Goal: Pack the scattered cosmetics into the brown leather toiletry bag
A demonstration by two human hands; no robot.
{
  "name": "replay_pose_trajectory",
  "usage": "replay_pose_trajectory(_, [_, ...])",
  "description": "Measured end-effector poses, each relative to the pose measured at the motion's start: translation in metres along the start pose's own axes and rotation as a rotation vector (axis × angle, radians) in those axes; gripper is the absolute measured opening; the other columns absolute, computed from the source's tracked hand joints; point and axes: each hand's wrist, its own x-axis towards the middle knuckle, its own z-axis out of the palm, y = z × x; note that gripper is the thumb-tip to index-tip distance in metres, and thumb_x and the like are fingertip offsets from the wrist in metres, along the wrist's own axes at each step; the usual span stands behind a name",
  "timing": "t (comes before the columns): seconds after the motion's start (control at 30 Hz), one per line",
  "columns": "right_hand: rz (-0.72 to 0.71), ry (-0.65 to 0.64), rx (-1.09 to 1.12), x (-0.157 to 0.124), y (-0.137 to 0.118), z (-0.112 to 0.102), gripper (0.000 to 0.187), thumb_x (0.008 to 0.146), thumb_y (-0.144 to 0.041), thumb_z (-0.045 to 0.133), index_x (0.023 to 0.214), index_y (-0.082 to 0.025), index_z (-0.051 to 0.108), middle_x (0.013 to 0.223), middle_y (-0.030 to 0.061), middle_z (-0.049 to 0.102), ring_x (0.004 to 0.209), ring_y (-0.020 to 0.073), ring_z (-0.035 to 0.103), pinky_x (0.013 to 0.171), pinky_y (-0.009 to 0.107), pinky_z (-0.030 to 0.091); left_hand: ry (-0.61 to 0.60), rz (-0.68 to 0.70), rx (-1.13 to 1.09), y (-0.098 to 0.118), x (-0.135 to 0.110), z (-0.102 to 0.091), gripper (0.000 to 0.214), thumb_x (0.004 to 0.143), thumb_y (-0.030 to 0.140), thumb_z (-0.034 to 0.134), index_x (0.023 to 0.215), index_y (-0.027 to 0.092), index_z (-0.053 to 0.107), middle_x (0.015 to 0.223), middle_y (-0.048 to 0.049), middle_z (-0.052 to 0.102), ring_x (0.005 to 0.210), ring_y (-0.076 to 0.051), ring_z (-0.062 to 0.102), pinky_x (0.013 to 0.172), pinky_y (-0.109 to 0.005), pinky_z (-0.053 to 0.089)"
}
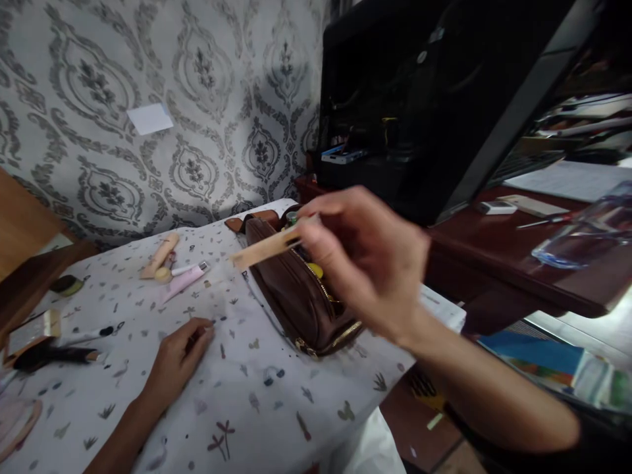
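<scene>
My right hand (368,263) is raised above the open brown leather pouch (296,296) and pinches a slim beige stick-shaped cosmetic (264,250) that points left. The pouch lies on the white patterned tablecloth (247,395), zip open, something yellow inside. My left hand (180,352) rests on the cloth left of the pouch, fingers curled loosely, nothing visible in it.
A beige tube and a pink tube (185,280) lie at the cloth's far side. A dark brush (52,355) and a small mirror sit at the left edge. A black cabinet (419,99) and dark wooden desk (494,263) with a clear glass object (587,230) stand on the right.
</scene>
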Motion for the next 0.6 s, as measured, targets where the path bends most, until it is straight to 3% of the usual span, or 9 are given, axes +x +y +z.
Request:
replay_pose_trajectory(0.1, [-0.030,0.038,-0.144,0.022,0.010,-0.039,0.021,0.097,-0.039,0.059,0.088,-0.021,0.062,0.072,-0.0003,0.060,0.057,0.0107,0.052,0.049,0.027,0.038,-0.024,0.007,0.012,-0.001,0.000,-0.001,0.039,0.094,0.055,0.048,0.091,0.021,0.068,0.078,-0.0016,0.071,0.065,-0.017,0.065,0.061,-0.025,0.050])
replay_pose_trajectory(0.23, [-0.109,-0.115,-0.393,0.035,0.031,-0.068,0.021,0.095,-0.037,0.061,0.083,-0.020,0.064,0.065,-0.0025,0.059,0.053,0.0064,0.047,0.048,0.025,0.034,-0.043,0.027,0.017,-0.004,0.002,-0.001,0.039,0.093,0.057,0.050,0.090,0.023,0.069,0.080,-0.0013,0.073,0.066,-0.017,0.068,0.061,-0.024,0.053])
replay_pose_trajectory(0.4, [-0.131,-0.313,-0.490,0.032,0.052,-0.073,0.023,0.094,-0.038,0.060,0.084,-0.019,0.067,0.059,-0.0044,0.059,0.048,0.0060,0.046,0.048,0.024,0.032,-0.012,0.079,0.050,-0.012,0.004,0.002,0.039,0.091,0.060,0.052,0.089,0.027,0.072,0.086,-0.0015,0.077,0.072,-0.020,0.073,0.066,-0.025,0.058])
replay_pose_trajectory(0.6, [0.042,-0.338,-0.389,0.029,0.066,-0.068,0.015,0.085,-0.037,0.072,0.077,-0.024,0.070,0.053,-0.0061,0.055,0.046,0.0077,0.042,0.048,0.024,0.026,-0.026,0.110,0.086,-0.025,0.002,0.005,0.034,0.091,0.058,0.053,0.092,0.030,0.072,0.088,0.0006,0.077,0.073,-0.019,0.074,0.065,-0.024,0.059])
